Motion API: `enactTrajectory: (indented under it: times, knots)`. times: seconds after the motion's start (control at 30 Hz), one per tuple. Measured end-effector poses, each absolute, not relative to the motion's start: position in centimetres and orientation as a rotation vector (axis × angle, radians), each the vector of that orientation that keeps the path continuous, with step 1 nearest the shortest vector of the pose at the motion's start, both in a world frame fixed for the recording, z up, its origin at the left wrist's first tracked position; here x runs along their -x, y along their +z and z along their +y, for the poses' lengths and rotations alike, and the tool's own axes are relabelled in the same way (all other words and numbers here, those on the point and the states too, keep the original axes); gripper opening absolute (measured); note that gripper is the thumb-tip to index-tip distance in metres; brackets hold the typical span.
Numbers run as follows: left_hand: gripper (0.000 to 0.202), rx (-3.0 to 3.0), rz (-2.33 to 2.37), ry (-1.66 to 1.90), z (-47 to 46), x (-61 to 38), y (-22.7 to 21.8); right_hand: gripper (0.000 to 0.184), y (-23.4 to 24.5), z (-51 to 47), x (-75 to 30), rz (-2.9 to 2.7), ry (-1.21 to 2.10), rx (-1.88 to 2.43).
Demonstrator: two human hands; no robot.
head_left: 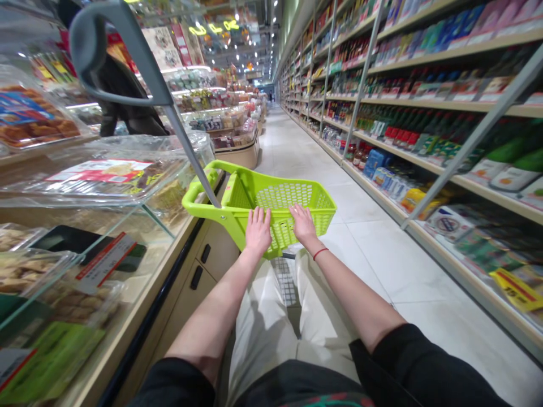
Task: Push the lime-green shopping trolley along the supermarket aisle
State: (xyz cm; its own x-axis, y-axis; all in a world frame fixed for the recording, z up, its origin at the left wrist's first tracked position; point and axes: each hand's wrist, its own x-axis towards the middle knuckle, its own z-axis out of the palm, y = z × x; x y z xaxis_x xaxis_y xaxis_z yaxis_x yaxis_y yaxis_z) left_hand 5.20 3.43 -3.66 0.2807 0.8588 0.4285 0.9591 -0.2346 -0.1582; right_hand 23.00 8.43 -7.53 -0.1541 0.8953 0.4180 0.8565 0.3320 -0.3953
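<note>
A lime green shopping basket [297, 198] stands on the floor in front of me, its inside bare as far as I can see. My left hand [257, 230] lies on the basket's near rim, fingers folded over the edge. My right hand [304, 224] rests beside it on the same rim, fingers curled over it; a red band circles that wrist. The basket's long grey pull handle [127, 62] rises up and to the left, above the counter. My legs in pale trousers are below the basket.
A glass display counter [106, 226] with packed baked goods runs along my left. Shelves [424, 107] of bottles and boxes line the right. A tiled aisle [297, 147] stretches ahead between them. A person in dark clothes [123, 96] stands behind the counter.
</note>
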Motion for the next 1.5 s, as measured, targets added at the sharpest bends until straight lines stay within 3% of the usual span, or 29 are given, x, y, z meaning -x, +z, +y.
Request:
enactTrajectory:
  times: [0.2,0.47,0.83,1.2,1.5]
  knots:
    - [0.070,2.164,-1.657,-0.361,3.4,-5.3,-3.9,0.071,-7.4,8.2,-21.5,-1.922,0.172,1.572]
    - [0.065,2.180,-1.660,-0.346,3.4,-5.3,-4.0,0.076,-6.2,7.2,-17.6,-2.066,0.233,1.251]
    - [0.076,2.237,-1.671,-0.376,3.4,-5.5,-3.7,0.075,-7.6,8.7,-23.6,-1.953,0.140,1.592]
    - [0.072,2.223,-1.696,-0.363,3.4,-6.1,-3.7,0.080,-5.5,7.0,-18.1,-2.092,0.248,1.298]
    - [0.072,2.203,-1.691,-0.350,3.5,-6.2,-3.8,0.072,-6.4,7.8,-22.5,-2.100,0.103,1.548]
